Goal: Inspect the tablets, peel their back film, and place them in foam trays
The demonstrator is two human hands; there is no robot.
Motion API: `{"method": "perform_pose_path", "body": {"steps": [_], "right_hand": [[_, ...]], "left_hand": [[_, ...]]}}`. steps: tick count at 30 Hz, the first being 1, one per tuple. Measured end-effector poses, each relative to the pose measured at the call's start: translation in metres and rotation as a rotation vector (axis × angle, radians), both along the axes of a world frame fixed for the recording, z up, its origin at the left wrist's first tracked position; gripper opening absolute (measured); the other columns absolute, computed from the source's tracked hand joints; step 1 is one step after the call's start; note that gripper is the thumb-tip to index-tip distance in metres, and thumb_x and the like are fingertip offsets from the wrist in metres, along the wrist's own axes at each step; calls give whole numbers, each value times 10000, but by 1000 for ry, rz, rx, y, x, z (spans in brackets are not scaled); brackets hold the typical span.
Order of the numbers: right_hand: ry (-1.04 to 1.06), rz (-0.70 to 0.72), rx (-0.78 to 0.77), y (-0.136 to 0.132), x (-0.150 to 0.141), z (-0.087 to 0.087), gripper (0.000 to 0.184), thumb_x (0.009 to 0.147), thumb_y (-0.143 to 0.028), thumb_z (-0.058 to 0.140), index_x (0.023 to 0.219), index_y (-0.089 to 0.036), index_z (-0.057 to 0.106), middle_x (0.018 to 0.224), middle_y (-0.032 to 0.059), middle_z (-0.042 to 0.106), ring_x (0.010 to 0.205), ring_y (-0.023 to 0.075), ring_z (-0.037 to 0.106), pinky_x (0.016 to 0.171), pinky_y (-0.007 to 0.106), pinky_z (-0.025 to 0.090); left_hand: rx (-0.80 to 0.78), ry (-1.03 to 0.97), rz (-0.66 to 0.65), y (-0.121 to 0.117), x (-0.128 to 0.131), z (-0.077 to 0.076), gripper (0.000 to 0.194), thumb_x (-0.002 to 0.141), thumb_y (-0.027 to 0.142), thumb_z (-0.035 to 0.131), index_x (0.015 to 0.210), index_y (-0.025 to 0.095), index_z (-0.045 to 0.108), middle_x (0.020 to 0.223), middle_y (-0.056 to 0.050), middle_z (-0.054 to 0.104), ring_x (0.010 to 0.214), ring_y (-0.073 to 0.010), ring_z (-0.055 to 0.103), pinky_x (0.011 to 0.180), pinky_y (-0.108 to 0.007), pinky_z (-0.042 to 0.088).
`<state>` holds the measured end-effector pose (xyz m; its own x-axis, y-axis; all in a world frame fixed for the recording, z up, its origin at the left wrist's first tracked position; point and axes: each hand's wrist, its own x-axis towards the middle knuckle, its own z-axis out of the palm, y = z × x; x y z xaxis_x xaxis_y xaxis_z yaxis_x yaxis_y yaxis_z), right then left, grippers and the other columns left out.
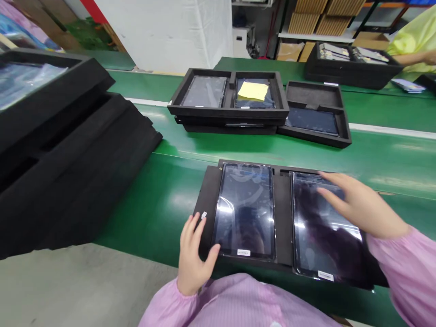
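Note:
A black foam tray point(283, 213) lies on the green belt right in front of me, with two glossy dark tablets in its wells. The left tablet point(245, 209) has a small white label at its near edge. My left hand point(193, 253) grips the tray's near left corner, thumb on the rim by that tablet. My right hand point(357, 204) lies flat with fingers stretched out on the right tablet point(323, 236), which also carries a white label.
A tall stack of black foam trays point(64, 150) fills the left. Further back on the belt point(163, 190) stand stacked trays point(231, 111) holding screens and a yellow note point(254, 90), plus a single tray point(315, 116). Another person in yellow point(417, 41) works at the far right.

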<state>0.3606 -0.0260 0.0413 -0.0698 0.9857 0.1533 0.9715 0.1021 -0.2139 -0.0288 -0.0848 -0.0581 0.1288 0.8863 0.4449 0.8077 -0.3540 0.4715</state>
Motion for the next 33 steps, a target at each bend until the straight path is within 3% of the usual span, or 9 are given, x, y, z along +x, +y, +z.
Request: {"method": "perform_pose_path", "body": {"steps": [3,6,9,14,18,20,24,29,33], "right_hand": [[67,245,-48,60,-51,-10,436,892,-386,502,1194,-126,680,1195,173,699,1115,352,655,990,547,512],[111,298,-72,97,-83,-31,326,867,-325,561,1088,-154,731,1110,136,739,1046,324,690,948,492,545],[134,299,-82,110,-91,-44,253,869,-313,565,975,-191,760,1000,93,771,924,295,730,852,439,587],[184,250,-24,102,-86,-44,214,839,-329,578,895,-221,754,949,61,777,901,287,732,817,416,589],[282,243,-12,84,-94,-30,219,817,-328,539,798,-241,740,904,53,780,855,278,740,803,402,591],[367,289,-133,71,-99,-16,237,818,-371,537,777,-261,743,844,37,781,783,261,744,782,390,604],[534,359,-616,43,-81,14,296,785,-534,609,825,-305,792,796,53,783,718,277,751,723,388,649],[448,286,-609,28,-19,32,252,740,-683,620,704,-493,781,713,89,757,675,329,741,631,358,659],[549,346,-790,34,-9,45,310,838,-608,581,679,-434,781,682,125,737,642,276,742,593,284,632]], "left_hand": [[-84,142,-55,-6,7,0,715,906,371,499,1535,191,211,1456,-174,501,1346,-326,465,1131,-518,288],[-139,234,-63,-10,9,1,724,905,367,467,1538,173,172,1451,-189,509,1335,-314,481,1140,-502,228],[-153,254,-66,-11,8,2,683,901,349,438,1518,157,216,1432,-191,530,1329,-298,486,1133,-473,194],[-104,211,-10,-10,15,-1,634,861,367,441,1449,137,381,1366,-175,593,1273,-296,524,1123,-431,152],[-17,163,11,-8,20,-4,622,839,395,444,1392,111,469,1239,-162,678,1171,-289,580,1102,-407,178],[-1,155,9,-8,20,-4,622,836,403,444,1381,107,488,1197,-155,700,1139,-288,591,1088,-402,198],[-3,151,34,-10,20,-7,628,823,447,436,1368,148,528,1156,-125,723,1090,-288,614,1070,-396,225],[6,176,45,-12,19,-12,641,831,479,389,1368,157,527,1122,-120,736,1045,-288,628,1058,-395,234],[53,178,-3,-10,15,-13,704,837,489,427,1451,144,419,1114,-124,737,1008,-285,628,1029,-393,250]]}}
